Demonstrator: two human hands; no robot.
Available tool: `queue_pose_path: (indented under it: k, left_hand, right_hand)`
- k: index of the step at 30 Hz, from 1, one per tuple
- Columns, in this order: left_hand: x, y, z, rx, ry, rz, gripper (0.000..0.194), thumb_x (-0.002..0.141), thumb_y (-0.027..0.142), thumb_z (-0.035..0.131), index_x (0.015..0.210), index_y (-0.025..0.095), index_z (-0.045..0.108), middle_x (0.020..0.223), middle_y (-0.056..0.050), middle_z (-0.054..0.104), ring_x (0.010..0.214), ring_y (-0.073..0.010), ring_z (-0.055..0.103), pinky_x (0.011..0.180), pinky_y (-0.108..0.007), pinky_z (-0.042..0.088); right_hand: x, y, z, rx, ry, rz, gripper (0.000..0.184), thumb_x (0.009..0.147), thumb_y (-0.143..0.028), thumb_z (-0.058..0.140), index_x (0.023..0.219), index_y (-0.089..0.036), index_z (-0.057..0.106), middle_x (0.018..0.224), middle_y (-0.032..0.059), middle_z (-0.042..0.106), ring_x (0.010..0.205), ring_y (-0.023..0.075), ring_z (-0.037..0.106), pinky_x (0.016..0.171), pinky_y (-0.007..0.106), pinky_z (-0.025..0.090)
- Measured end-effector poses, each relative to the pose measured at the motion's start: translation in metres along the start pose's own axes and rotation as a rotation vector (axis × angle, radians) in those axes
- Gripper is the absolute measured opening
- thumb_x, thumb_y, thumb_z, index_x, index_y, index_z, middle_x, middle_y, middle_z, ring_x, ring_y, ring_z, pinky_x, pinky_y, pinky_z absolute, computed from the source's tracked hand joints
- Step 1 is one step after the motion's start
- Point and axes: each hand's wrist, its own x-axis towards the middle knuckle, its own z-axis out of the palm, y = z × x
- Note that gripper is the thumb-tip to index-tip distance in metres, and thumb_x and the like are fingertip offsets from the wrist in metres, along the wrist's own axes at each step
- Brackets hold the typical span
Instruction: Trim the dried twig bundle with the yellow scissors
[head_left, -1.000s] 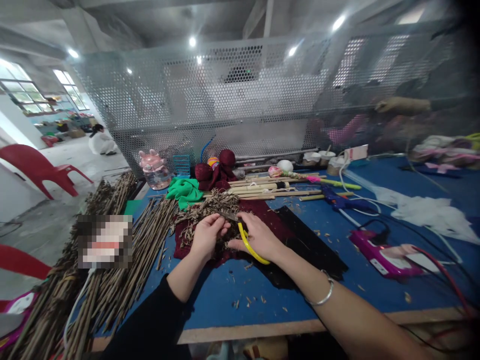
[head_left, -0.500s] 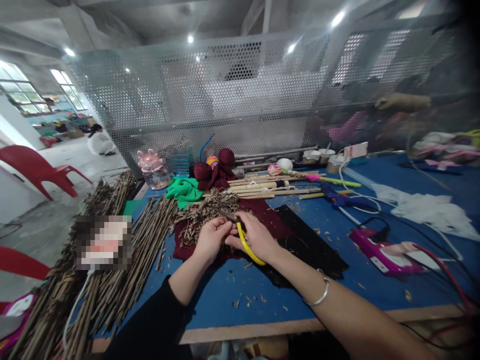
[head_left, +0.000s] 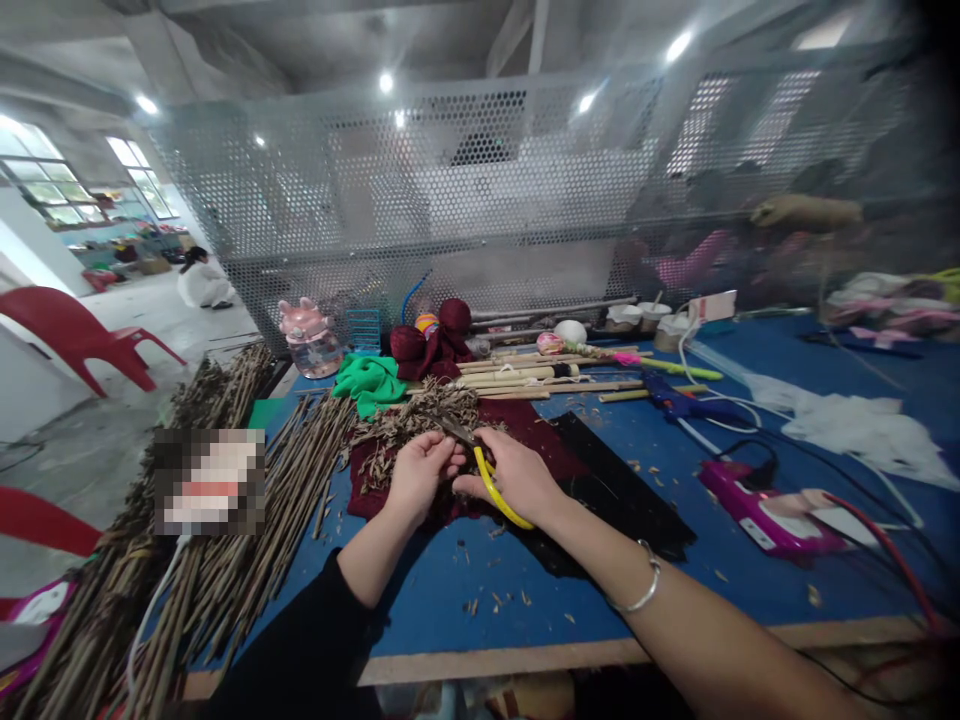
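Observation:
My right hand [head_left: 520,474] is closed round the yellow-handled scissors [head_left: 493,494], whose dark blades point up and left. Close beside it, my left hand [head_left: 417,476] is pinched, thumb against fingers; anything between them is too small to make out. Both hands hover over the near side of a heap of dry brown plant bits [head_left: 390,440]. The heap lies on a dark red cloth [head_left: 525,420], with a black cloth [head_left: 622,490] to its right.
Bundles of dry stalks [head_left: 247,560] cover the table's left side. A green cloth [head_left: 369,384], a pink-lidded jar [head_left: 309,340] and bamboo sticks [head_left: 517,377] stand behind. At right are a blue glue gun [head_left: 675,400], a purple power strip [head_left: 757,510] and cables. A perforated metal screen [head_left: 420,220] backs the table.
My left hand has shifted slightly left, so the gap to the scissors is a little wider. My right hand stays nearly in place with the scissors.

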Motion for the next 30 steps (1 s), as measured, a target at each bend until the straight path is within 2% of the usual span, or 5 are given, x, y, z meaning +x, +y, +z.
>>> queue_pose_path:
  k: [5,14,18,25,30]
  left_hand:
    - [0.001,-0.0021,-0.0018,0.044,-0.027,0.025,0.029,0.06,0.029,0.072,0.078,0.011,0.061,0.068,-0.004,0.064,0.056,-0.0076,0.058,0.049,-0.016,0.045]
    - [0.0017,-0.001,-0.0022,0.041,-0.005,0.032,0.034,0.059,0.034,0.073,0.081,0.011,0.06,0.065,-0.002,0.062,0.053,-0.0079,0.057,0.05,-0.018,0.047]
    - [0.001,0.001,-0.001,0.027,0.049,0.051,0.03,0.061,0.032,0.072,0.079,0.012,0.058,0.064,-0.002,0.062,0.054,-0.0076,0.058,0.05,-0.017,0.046]
    - [0.0013,0.0008,0.0004,0.013,0.001,0.048,0.02,0.063,0.023,0.07,0.078,0.011,0.063,0.073,-0.006,0.065,0.062,-0.0075,0.059,0.057,-0.015,0.047]
    - [0.0002,0.0018,0.0003,0.053,-0.011,0.005,0.024,0.061,0.027,0.07,0.076,0.01,0.064,0.07,-0.005,0.065,0.059,-0.007,0.058,0.055,-0.015,0.046]
  right_hand:
    - [0.0002,-0.0043,-0.0004,0.008,0.006,-0.043,0.06,0.065,-0.052,0.066,0.111,-0.019,0.047,0.099,0.0094,0.058,0.092,0.0221,0.055,0.078,0.032,0.041]
    - [0.0002,-0.0001,-0.0003,0.002,-0.04,0.042,0.038,0.072,-0.052,0.059,0.094,-0.021,0.054,0.081,0.0039,0.061,0.069,0.017,0.057,0.059,0.024,0.039]
    - [-0.0004,-0.0006,-0.0007,-0.024,-0.024,0.046,0.05,0.067,-0.051,0.064,0.106,-0.022,0.049,0.094,0.0058,0.06,0.083,0.0201,0.057,0.068,0.028,0.041]
    - [0.0002,-0.0013,0.0004,-0.029,-0.027,-0.019,0.059,0.066,-0.051,0.065,0.111,-0.019,0.046,0.101,0.0096,0.057,0.095,0.0233,0.054,0.079,0.034,0.04]
    - [0.0006,-0.002,-0.0005,0.0,-0.047,0.018,0.044,0.069,-0.05,0.063,0.101,-0.021,0.052,0.092,0.0064,0.06,0.082,0.0201,0.058,0.069,0.028,0.041]
